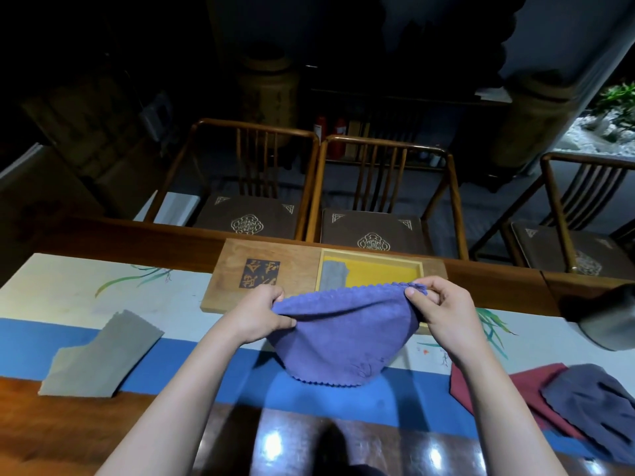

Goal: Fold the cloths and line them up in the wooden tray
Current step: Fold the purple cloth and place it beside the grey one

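Purple cloth (338, 333) hangs folded between both hands, its long top edge running left to right. Left hand (259, 312) pinches the left corner; right hand (443, 310) pinches the right. Just beyond, the wooden tray (271, 249) holds a folded grey cloth (333, 274) at its left side. Carved characters (260, 273) on the lid are unreadable.

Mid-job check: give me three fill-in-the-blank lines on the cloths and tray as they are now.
1. Both hands, left hand and right hand, hold up the ____ cloth.
2. The folded cloth lying in the wooden tray is ____.
3. The dark grey cloth lies partly on the ____ cloth.

Missing: purple; grey; red
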